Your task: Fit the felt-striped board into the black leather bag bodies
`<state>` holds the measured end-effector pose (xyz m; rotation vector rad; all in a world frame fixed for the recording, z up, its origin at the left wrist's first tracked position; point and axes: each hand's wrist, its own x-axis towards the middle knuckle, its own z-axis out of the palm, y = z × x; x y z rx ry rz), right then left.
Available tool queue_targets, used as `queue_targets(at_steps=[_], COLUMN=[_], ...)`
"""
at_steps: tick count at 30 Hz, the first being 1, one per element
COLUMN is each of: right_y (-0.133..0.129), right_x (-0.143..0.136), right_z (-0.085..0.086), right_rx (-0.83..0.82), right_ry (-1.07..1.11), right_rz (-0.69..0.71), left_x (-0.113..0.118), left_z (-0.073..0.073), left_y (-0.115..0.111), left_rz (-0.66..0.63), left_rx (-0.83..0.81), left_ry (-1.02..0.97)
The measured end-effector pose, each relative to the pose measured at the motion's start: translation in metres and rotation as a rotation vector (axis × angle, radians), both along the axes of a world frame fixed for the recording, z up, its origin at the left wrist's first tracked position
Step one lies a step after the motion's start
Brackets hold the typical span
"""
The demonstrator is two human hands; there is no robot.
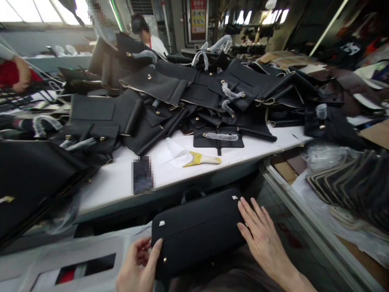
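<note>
A black rounded rectangular panel [197, 235] with a seam along its middle lies low in front of me. It carries two small white patches near its upper corners and a gold stud near its lower left. My left hand [141, 263] grips its left edge, thumb on top and fingers curled at the side. On the right end rests my right hand [259, 231], fingers stretched out and flat against the surface. Beyond the panel, a yellow-ended tool with a pale handle [202, 159] lies on the white table [234, 158], near a dark blurred rectangular object [142, 175].
Black leather pieces [158, 83] with wrapped handles are heaped across the table. A large black bag [33, 182] stands at the left. Stacked dark pieces [352, 182] and clear plastic fill a bin [298, 211] at the right. Other people are at the far side and the left.
</note>
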<state>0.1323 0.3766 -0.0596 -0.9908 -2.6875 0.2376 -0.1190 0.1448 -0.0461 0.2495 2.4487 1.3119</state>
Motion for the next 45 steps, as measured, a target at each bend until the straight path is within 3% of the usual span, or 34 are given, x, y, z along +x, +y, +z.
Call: queue_targets(at_steps=[4,11,22,35,37,39,42,45], right_y=[-0.003,-0.025,-0.058,-0.078,-0.080,-0.081,-0.074,-0.055], right_x=[-0.011,-0.041,-0.108,-0.138,-0.140,-0.142,-0.146,-0.147], right_z=[0.005,0.006,0.003,0.008,0.008,0.005,-0.004,-0.019], right_rx=[0.095,0.116,0.252,0.248,0.273,0.322,0.428,0.539], right_ry=[-0.022,-0.019,-0.087,-0.107,-0.093,-0.054,0.050,0.180], right_rz=[0.069,0.232,0.437,0.504,0.511,0.523,0.559,0.627], left_x=[-0.009,-0.007,-0.008,-0.002,0.003,0.009,0.015,0.011], left_z=[-0.003,-0.005,-0.007,0.001,0.005,0.009,0.011,0.001], left_y=[0.005,0.005,0.005,0.012,0.010,0.009,0.013,0.023], left_rz=[-0.002,-0.029,-0.039,-0.010,-0.013,-0.054,-0.276,-0.440], left_rx=[0.122,0.228,0.183,0.112,0.062,0.007,-0.111,-0.233], left_ry=[-0.162,-0.187,-0.171,-0.020,0.125,0.419,0.920,1.237])
